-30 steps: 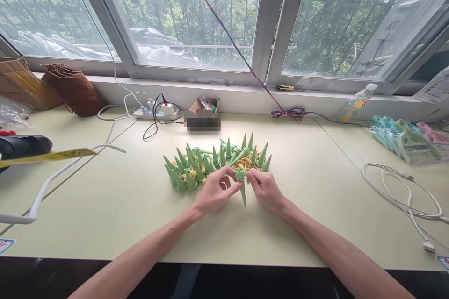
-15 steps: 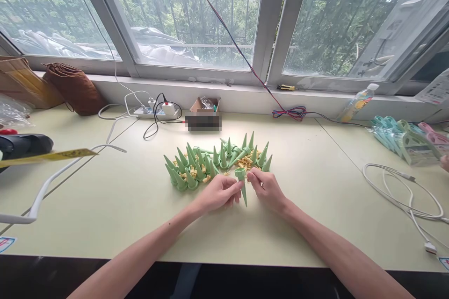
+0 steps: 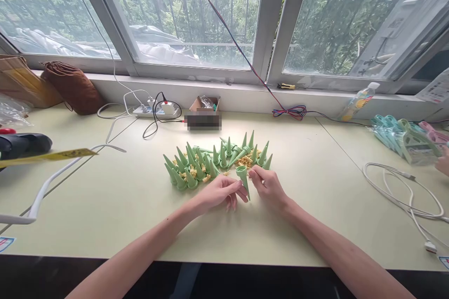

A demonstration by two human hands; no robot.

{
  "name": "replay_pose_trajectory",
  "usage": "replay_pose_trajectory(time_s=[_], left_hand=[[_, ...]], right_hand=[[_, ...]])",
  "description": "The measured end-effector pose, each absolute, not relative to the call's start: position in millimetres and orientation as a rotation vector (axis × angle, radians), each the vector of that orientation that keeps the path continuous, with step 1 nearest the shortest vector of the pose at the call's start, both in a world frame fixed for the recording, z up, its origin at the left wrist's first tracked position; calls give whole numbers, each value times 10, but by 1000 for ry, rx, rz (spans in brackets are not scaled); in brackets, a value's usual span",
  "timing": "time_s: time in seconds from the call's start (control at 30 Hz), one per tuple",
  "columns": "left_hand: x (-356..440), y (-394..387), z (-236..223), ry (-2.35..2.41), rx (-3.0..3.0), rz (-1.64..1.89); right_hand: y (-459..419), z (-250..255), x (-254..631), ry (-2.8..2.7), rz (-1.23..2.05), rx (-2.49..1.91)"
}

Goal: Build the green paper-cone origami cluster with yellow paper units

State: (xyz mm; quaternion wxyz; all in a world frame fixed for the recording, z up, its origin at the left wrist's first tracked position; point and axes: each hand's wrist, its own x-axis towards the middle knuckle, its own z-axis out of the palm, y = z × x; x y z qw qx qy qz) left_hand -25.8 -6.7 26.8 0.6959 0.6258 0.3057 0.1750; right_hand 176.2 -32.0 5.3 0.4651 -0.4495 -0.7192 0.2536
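Observation:
My left hand (image 3: 224, 191) grips a green plastic watering spike (image 3: 242, 176), its hollow threaded-looking cap end up and its point slanting down to the right. Close against the spike's right side is my right hand (image 3: 267, 188), thumb and fingers pinched; whatever small piece sits in them is too hidden to name. Beyond both hands, more green spikes (image 3: 191, 180) stand points up in a cluster, and a few lie on their sides. Small yellow plastic pieces (image 3: 245, 161) are heaped among them.
The pale table (image 3: 133, 210) holds a power strip (image 3: 142, 111), a small cardboard box (image 3: 206, 103) and a brown pouch (image 3: 72, 88) at the back. At right are a white cable (image 3: 396, 191), a bottle (image 3: 359, 102), bagged pastel clips (image 3: 414, 142) and another person's hand (image 3: 442, 161).
The held spike has tilted, its lower point swinging right and its open end turning toward me. The left fingers have shifted along it. The other person's hand shows more at right.

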Motion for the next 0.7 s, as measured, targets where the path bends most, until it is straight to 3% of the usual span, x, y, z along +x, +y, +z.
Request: replay_pose_trajectory(time_s=[0.7], left_hand=[[-245, -86, 287, 700, 1202, 352]], right_hand=[[-320, 40, 1778, -1789, 653, -1097]])
